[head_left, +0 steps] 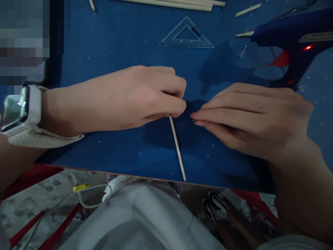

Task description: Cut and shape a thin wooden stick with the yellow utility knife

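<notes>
A thin pale wooden stick [178,149] slants down from under the fingers of my left hand [145,95] to near the table's front edge. My left hand is closed on its upper end. To the right, my right hand [249,116] pinches a thin dark object [192,120] between thumb and fingertips; its thin tip points left toward the stick, and I cannot make out what it is. The two hands are a short gap apart. Beyond them lies a clear triangular ruler [171,42] on the blue table [114,152].
A dark blue glue gun [293,29] with a lit red light and a red trigger stands at the right, its nozzle pointing left. Several wooden sticks [182,4] lie along the far side, with a short one [248,10] near the gun. A white cable [95,206] hangs below the table.
</notes>
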The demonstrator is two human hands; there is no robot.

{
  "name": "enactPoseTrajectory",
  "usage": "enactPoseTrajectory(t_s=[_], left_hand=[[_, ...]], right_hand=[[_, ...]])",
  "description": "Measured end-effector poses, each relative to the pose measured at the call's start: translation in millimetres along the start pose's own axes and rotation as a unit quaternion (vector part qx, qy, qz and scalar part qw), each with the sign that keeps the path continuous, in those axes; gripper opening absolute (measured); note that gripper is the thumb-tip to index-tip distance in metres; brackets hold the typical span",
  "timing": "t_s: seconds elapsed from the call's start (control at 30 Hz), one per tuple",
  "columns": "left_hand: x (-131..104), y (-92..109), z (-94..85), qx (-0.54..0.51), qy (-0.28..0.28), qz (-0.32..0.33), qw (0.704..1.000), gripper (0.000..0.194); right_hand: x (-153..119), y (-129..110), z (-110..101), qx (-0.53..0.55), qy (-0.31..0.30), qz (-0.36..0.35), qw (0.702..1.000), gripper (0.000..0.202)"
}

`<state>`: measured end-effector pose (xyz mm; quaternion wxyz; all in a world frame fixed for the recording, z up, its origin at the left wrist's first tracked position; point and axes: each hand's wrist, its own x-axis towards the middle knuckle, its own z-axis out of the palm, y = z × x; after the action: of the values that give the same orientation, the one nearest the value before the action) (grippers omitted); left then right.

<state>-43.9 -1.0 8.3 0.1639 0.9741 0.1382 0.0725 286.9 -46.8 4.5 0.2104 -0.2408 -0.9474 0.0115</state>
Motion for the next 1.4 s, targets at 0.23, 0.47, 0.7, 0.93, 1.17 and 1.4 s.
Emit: enactPoseTrajectory(t_s=[0.23,0.47,0.7,0.93,1.17,1.4], left_hand=[[-2.4,2.2,0.2,-0.001,-0.02,-0.035,0.999,0.05],[-2.0,1.7,-3.0,-0.025,-0.03,-0.037,0.999,0.056],[0.6,4.8,-0.6,0.049,-0.013,0.0,0.999,0.052],[2.9,6.4,-2.0,-0.035,-0.009,-0.05,0.998,0.064],[-1.9,5.3,-1.6,0.037,-0.003,-0.012,0.999,0.06],[-1.1,5.8,0.0,0.065,0.026,0.001,0.998,0.053]], right_hand=[[2.0,0.2,-1.1,-0.004,-0.003,-0.012,1.0,0.023],[-2.2,0.0,-1.7,-0.009,-0.007,-0.004,1.0,0.026],[-0.8,-1.0,-2.5,0.002,-0.015,0.005,1.0,0.024],[-4.1,0.1,-5.5,0.023,-0.022,0.026,0.999,0.027],[1.2,-0.8,-3.6,0.009,-0.02,0.013,1.0,0.021],[4.6,-9.2,1.1,-0.013,-0.006,0.024,1.0,0.016]])
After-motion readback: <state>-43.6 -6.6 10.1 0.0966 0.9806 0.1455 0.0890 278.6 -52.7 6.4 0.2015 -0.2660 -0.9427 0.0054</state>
